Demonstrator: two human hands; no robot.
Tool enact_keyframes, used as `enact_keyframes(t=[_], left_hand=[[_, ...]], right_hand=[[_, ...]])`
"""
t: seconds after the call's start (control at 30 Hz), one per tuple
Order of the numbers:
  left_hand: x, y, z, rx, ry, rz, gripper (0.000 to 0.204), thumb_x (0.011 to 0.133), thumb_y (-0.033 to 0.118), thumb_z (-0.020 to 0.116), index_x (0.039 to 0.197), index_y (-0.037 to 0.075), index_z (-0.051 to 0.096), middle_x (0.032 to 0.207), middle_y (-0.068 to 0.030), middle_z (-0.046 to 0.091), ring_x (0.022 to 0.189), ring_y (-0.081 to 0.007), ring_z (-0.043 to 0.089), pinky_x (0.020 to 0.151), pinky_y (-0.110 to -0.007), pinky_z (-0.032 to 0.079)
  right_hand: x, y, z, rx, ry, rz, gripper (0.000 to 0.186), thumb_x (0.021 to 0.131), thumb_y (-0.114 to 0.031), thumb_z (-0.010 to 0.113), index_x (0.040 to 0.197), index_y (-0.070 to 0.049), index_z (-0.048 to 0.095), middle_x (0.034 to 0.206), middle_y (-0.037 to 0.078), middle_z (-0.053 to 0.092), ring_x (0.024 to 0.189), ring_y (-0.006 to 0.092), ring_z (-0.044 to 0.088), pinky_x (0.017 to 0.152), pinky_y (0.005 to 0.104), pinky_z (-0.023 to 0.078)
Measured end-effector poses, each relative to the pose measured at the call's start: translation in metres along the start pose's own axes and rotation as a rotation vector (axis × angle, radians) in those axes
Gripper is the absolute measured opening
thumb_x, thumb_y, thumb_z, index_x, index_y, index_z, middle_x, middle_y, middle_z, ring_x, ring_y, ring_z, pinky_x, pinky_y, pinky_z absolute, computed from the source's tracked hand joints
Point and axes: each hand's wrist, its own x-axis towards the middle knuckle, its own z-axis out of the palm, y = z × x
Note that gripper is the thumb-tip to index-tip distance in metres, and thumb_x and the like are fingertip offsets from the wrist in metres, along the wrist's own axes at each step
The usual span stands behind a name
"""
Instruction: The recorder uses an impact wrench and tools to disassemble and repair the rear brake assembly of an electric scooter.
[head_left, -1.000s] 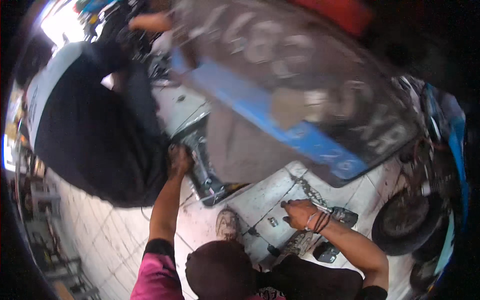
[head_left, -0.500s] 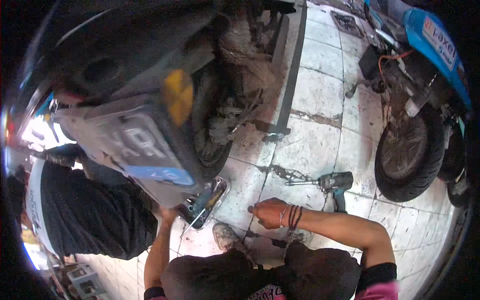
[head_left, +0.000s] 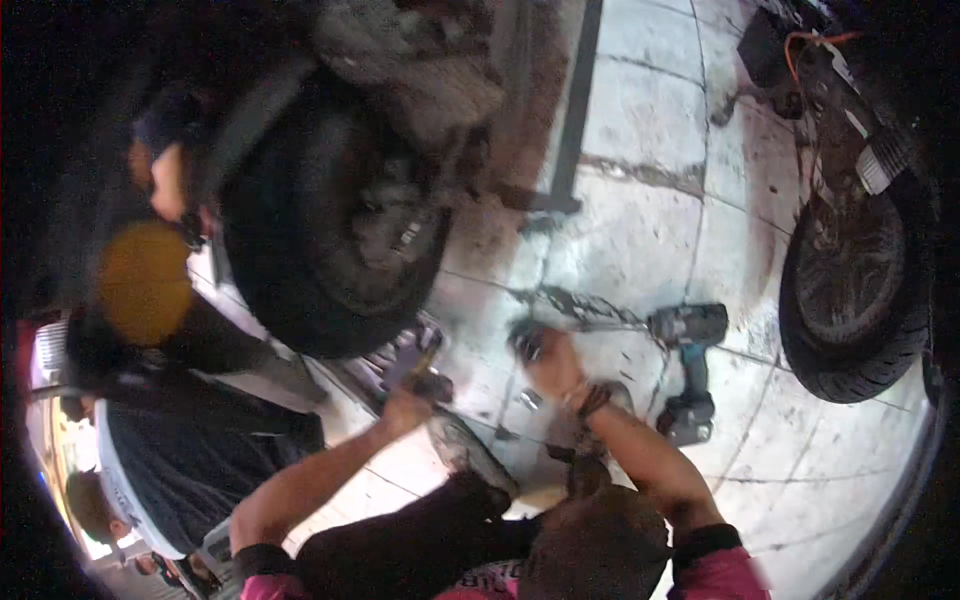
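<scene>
Low beside the motorcycle's rear wheel [head_left: 335, 215], my left hand [head_left: 405, 408] reaches over a metal tool tray [head_left: 352, 388]. Its fingers are closed at a dark grey piece [head_left: 433, 387], too blurred to name. My right hand [head_left: 555, 372] is over the tiles to the right of the tray, smeared by motion. At its closed fingertips is a small dark object [head_left: 526, 340] whose kind I cannot make out. A cordless impact driver [head_left: 690, 325] with a long thin bit lies on the floor to the right of this hand.
A second motorcycle's wheel [head_left: 848, 290] stands at the right. A dark metal rail [head_left: 577, 120] runs along the floor at the far side. At the left, a person in dark clothes [head_left: 205, 445] is close by. Another person's hand [head_left: 168, 180] shows behind the wheel.
My view has shifted toward the wheel, and the number plate has left it. My left hand has come out from behind the plate to the tray. My right hand has turned and its fingers point farther forward.
</scene>
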Motion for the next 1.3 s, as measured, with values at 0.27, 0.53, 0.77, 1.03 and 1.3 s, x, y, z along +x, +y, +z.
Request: enact_keyframes(t=[0.27, 0.53, 0.77, 1.03, 1.3], left_hand=[[0.031, 0.027, 0.076, 0.925, 0.392, -0.192, 0.041, 0.088, 0.042, 0.072, 0.086, 0.001, 0.066, 0.077, -0.0070, 0.068, 0.069, -0.0141, 0.063, 0.059, -0.031, 0.049], [-0.001, 0.050, 0.078, 0.687, 0.279, -0.071, 0.017, 0.090, 0.011, 0.069, 0.102, 0.000, 0.066, 0.091, -0.0089, 0.069, 0.083, -0.0185, 0.066, 0.075, -0.031, 0.054], [0.013, 0.105, 0.184, 0.901, 0.397, 0.005, 0.019, 0.084, 0.016, 0.079, 0.092, 0.002, 0.068, 0.081, -0.0014, 0.066, 0.079, -0.0115, 0.059, 0.079, -0.029, 0.049], [0.064, 0.115, 0.180, -0.190, 0.640, 0.419, 0.020, 0.096, 0.028, 0.064, 0.104, 0.010, 0.062, 0.077, -0.0004, 0.056, 0.061, -0.0084, 0.047, 0.054, -0.023, 0.036], [0.100, 0.136, 0.189, -0.137, 0.628, 0.300, 0.057, 0.092, 0.070, 0.049, 0.100, 0.014, 0.053, 0.065, 0.0054, 0.037, 0.052, -0.0069, 0.033, 0.047, -0.023, 0.025]], right_hand=[[-0.032, 0.013, -0.142, -0.555, 0.015, 0.148, 0.021, 0.088, -0.011, 0.065, 0.106, 0.000, 0.066, 0.091, 0.013, 0.070, 0.081, 0.0235, 0.067, 0.078, 0.0354, 0.053], [-0.103, 0.070, 0.069, -0.619, -0.773, -0.334, 0.025, 0.084, -0.015, 0.061, 0.105, -0.007, 0.070, 0.104, 0.016, 0.065, 0.099, 0.0361, 0.064, 0.088, 0.0464, 0.052], [-0.098, 0.079, 0.091, -0.548, -0.964, -0.361, 0.012, 0.074, -0.010, 0.064, 0.085, -0.005, 0.065, 0.091, 0.018, 0.062, 0.090, 0.0362, 0.064, 0.081, 0.0478, 0.051], [0.108, -0.068, -0.016, -0.039, 0.123, -0.173, 0.009, 0.084, -0.013, 0.076, 0.088, -0.005, 0.074, 0.088, 0.008, 0.075, 0.071, 0.0148, 0.068, 0.062, 0.0298, 0.052], [0.174, -0.112, -0.023, -0.417, 0.277, -0.518, 0.030, 0.080, -0.016, 0.073, 0.109, -0.021, 0.076, 0.098, 0.004, 0.073, 0.094, 0.0267, 0.064, 0.085, 0.0402, 0.046]])
